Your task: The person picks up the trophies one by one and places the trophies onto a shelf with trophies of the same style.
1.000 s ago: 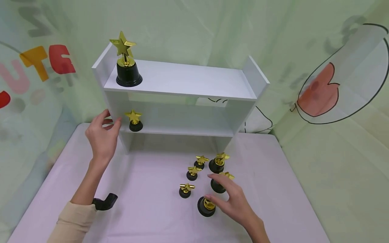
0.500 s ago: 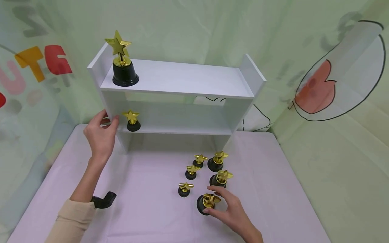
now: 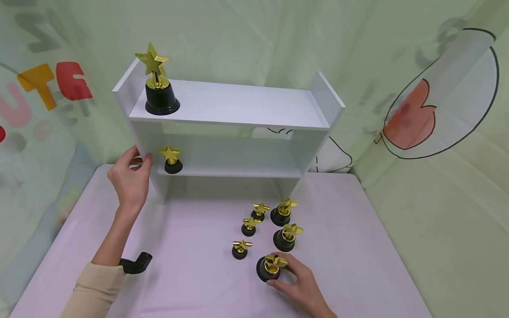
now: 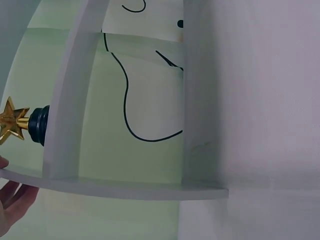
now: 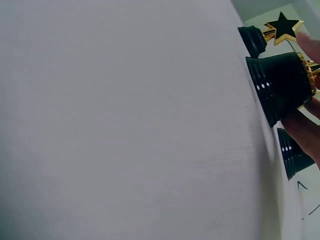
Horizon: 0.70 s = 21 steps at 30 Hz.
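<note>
At the left side of the white shelf unit (image 3: pixel 230 101), my left hand (image 3: pixel 130 183) grips the upright side panel (image 4: pixel 125 192), thumb on one face and fingers on the other. My right hand (image 3: pixel 299 285) holds the nearest star trophy (image 3: pixel 265 270) between thumb and fingers. That trophy has a black base and a gold star; in the right wrist view its base (image 5: pixel 281 84) stands at the tablecloth. A large star trophy (image 3: pixel 161 99) occupies the top shelf's left end. Below it, a small star trophy (image 3: pixel 172 165) stands on the middle shelf beside my left thumb.
Beyond the held trophy, two similar trophies stand on the cloth, a nearer one (image 3: pixel 284 240) and a farther one (image 3: pixel 280 216). Left of them is a row of small trophies (image 3: pixel 240 252). A printed curtain (image 3: pixel 417 212) surrounds the cloth-covered table (image 3: pixel 191 274).
My right hand has moved down and closed from hovering over the nearest trophy to holding it. The left hand stays on the panel; the view has shifted slightly.
</note>
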Each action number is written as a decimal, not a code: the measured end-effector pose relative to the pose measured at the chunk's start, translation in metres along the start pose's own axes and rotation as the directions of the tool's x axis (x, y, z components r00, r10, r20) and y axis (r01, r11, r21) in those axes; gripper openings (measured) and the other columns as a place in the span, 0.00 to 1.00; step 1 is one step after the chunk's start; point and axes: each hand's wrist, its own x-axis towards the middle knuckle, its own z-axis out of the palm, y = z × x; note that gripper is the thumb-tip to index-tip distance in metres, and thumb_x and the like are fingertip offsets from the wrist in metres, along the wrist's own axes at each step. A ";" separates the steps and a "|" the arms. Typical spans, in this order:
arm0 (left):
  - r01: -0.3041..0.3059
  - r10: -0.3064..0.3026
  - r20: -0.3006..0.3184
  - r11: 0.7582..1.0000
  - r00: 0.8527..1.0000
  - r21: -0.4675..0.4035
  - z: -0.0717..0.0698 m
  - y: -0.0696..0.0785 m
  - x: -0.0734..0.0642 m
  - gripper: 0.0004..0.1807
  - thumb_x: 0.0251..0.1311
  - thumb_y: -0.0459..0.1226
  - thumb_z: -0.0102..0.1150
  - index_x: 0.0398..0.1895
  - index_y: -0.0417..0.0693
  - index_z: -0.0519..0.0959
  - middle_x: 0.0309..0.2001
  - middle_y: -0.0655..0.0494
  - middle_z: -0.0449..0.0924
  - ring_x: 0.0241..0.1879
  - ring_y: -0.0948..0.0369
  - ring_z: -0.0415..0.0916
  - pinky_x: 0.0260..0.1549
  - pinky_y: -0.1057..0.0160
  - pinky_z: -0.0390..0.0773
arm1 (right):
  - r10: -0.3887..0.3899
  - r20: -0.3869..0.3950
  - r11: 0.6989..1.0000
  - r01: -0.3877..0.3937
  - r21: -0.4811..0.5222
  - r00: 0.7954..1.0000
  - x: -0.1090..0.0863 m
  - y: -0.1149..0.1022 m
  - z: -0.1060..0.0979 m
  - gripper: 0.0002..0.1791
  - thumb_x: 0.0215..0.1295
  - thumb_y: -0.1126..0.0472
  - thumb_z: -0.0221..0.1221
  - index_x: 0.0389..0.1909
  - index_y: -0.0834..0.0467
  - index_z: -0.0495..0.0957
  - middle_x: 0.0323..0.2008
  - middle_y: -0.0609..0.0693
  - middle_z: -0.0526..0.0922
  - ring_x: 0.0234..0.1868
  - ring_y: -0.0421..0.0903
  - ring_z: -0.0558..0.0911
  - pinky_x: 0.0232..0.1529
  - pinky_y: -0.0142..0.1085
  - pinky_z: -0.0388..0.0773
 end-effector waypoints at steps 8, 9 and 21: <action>-0.007 0.007 0.006 1.000 1.000 -0.006 -0.001 -0.001 0.000 0.17 0.67 0.32 0.63 0.58 0.43 0.85 0.48 0.42 0.88 0.36 0.79 0.73 0.39 0.84 0.73 | -0.155 -0.134 0.987 0.149 -0.052 0.979 -0.003 0.010 0.013 0.34 0.44 0.67 0.80 0.56 0.50 0.82 0.53 0.41 0.87 0.53 0.36 0.85 0.54 0.29 0.82; -0.007 0.007 0.006 1.000 1.000 -0.009 -0.001 -0.002 -0.001 0.17 0.67 0.32 0.63 0.58 0.43 0.85 0.48 0.42 0.88 0.36 0.79 0.73 0.39 0.84 0.73 | -0.181 -0.145 0.983 0.173 -0.061 0.973 -0.003 0.011 0.014 0.34 0.44 0.69 0.80 0.56 0.51 0.82 0.52 0.42 0.87 0.52 0.36 0.85 0.54 0.27 0.81; -0.016 0.016 0.011 1.000 1.000 -0.018 -0.002 -0.002 -0.001 0.17 0.67 0.32 0.63 0.59 0.44 0.85 0.49 0.43 0.88 0.36 0.79 0.73 0.38 0.84 0.73 | -0.270 -0.150 0.962 0.260 -0.088 0.951 -0.002 0.004 0.010 0.32 0.43 0.72 0.79 0.53 0.54 0.83 0.49 0.45 0.89 0.47 0.36 0.87 0.51 0.24 0.81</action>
